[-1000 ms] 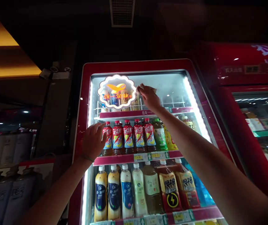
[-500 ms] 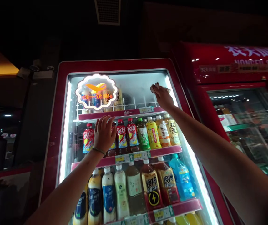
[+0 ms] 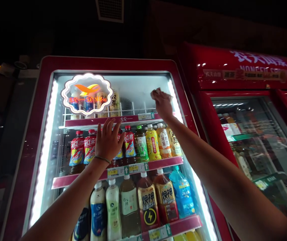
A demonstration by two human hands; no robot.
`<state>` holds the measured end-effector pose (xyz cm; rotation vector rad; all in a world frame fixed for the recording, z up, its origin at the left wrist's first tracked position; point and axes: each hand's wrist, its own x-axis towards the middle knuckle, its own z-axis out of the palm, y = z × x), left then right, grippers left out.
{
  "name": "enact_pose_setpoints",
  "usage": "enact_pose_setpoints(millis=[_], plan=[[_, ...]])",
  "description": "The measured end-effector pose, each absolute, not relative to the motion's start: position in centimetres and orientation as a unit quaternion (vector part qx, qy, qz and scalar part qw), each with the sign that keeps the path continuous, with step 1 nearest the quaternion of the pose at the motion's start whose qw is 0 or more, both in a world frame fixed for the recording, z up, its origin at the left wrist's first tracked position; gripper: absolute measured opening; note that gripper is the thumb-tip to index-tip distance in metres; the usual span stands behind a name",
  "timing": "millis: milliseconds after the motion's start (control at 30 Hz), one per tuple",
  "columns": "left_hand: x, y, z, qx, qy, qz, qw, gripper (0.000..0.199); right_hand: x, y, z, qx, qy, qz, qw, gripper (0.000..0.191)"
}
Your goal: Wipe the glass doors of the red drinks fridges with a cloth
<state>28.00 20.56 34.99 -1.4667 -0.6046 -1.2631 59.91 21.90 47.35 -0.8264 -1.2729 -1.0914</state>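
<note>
A tall red-framed drinks fridge [image 3: 108, 63] with a glass door and lit edges fills the middle of the view. Near the upper right of the glass, my right hand [image 3: 163, 104] is closed on a crumpled pale cloth [image 3: 157, 93]. My left hand [image 3: 109, 139] lies with fingers spread against the glass, in front of the row of red-capped bottles [image 3: 129, 142]. It holds nothing and wears a thin band at the wrist. Left of the cloth, a glowing scalloped sign [image 3: 86, 77] shows on the door.
A second red fridge [image 3: 196, 77] with a lit header stands to the right. Behind the glass are shelves of bottles, with a blue bottle [image 3: 183, 190] at the right. A vent [image 3: 110, 10] is in the dark ceiling.
The view has shifted, so the fridge sits further left. My right hand with the cloth has moved slightly left in the picture. Against the bottles, my left hand has moved right.
</note>
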Motion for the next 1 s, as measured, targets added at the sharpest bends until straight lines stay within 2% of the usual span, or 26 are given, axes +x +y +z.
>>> enact_pose_setpoints(millis=[67, 200, 300, 533, 667, 800, 900, 933, 1000], plan=[[27.9, 20.6, 34.9, -0.612, -0.252, -0.526, 0.534, 0.052, 55.9, 21.6, 47.4, -0.334, -0.565, -0.467, 0.593, 0.061], [28.0, 20.8, 34.8, -0.605, -0.251, -0.525, 0.544, 0.053, 52.3, 20.9, 46.5, -0.291, -0.615, -0.503, 0.533, 0.063], [28.1, 20.8, 34.8, -0.606, -0.256, -0.525, 0.541, 0.053, 55.6, 20.4, 46.1, -0.313, -0.619, -0.499, 0.519, 0.059], [28.7, 20.5, 34.5, -0.601, -0.270, -0.523, 0.541, 0.053, 68.7, 19.9, 45.3, -0.377, -0.543, -0.448, 0.602, 0.053], [29.1, 20.4, 34.4, -0.600, -0.282, -0.522, 0.537, 0.054, 66.5, 20.3, 43.9, -0.394, -0.523, -0.448, 0.609, 0.058], [29.2, 20.3, 34.4, -0.601, -0.292, -0.534, 0.518, 0.053, 61.3, 20.0, 42.2, -0.333, -0.609, -0.469, 0.546, 0.058], [29.3, 20.0, 34.6, -0.599, -0.300, -0.540, 0.510, 0.051, 62.4, 19.0, 41.6, -0.300, -0.668, -0.475, 0.488, 0.057], [29.4, 19.8, 34.7, -0.600, -0.303, -0.539, 0.508, 0.050, 63.7, 18.8, 41.5, -0.303, -0.670, -0.470, 0.489, 0.057], [29.9, 19.5, 34.9, -0.599, -0.311, -0.541, 0.502, 0.049, 66.2, 18.5, 41.2, -0.329, -0.632, -0.444, 0.544, 0.057]])
